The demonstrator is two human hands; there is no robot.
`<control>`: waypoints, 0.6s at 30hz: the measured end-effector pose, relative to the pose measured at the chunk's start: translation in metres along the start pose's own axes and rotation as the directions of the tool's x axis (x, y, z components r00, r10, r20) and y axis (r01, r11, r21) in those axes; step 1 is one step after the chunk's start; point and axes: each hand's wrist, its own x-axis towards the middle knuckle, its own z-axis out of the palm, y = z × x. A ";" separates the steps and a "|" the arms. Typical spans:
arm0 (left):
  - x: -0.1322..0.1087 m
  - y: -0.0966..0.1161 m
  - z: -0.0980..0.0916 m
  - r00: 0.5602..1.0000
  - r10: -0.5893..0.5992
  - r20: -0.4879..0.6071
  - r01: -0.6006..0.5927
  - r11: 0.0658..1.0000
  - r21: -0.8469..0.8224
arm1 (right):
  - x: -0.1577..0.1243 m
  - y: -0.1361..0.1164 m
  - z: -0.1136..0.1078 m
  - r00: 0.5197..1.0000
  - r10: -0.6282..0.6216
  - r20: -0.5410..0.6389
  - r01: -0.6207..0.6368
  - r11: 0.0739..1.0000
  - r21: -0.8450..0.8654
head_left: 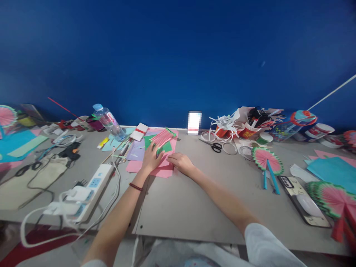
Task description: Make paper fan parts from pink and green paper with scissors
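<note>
Pleated pink paper [163, 138] lies just beyond the left hand [151, 157] — the nearer one, loosely spread, gripping nothing visible — folds slanting away rightward; the right hand [181, 162] half-curls, its grip unclear.

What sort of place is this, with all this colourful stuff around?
Probably a paper-craft workspace, though whether at home, school or workshop I can't tell. Coloured paper sheets, a pleated pink-and-green fan and black scissors suggest it.
</note>
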 end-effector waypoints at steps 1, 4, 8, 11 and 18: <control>0.001 0.000 -0.002 1.000 -0.014 0.015 0.014 1.000 -0.009 | 0.000 0.000 -0.001 0.999 0.013 -0.030 -0.013 1.000 0.012; 0.003 -0.005 -0.008 0.996 -0.045 0.080 0.048 0.998 -0.041 | 0.000 -0.002 -0.007 0.987 0.096 -0.128 -0.088 0.994 0.065; 0.003 -0.014 -0.012 0.995 -0.004 0.101 0.011 0.998 -0.068 | 0.000 -0.004 -0.035 0.928 0.190 -0.320 -0.139 0.975 0.173; 0.001 -0.015 -0.011 0.997 0.037 0.073 -0.034 0.999 -0.032 | -0.004 -0.005 -0.071 0.834 0.263 -0.485 -0.155 0.955 0.252; 0.001 0.000 -0.023 0.998 0.064 -0.010 -0.064 0.998 -0.013 | -0.053 0.016 -0.138 0.337 0.774 -0.536 -0.224 0.619 0.753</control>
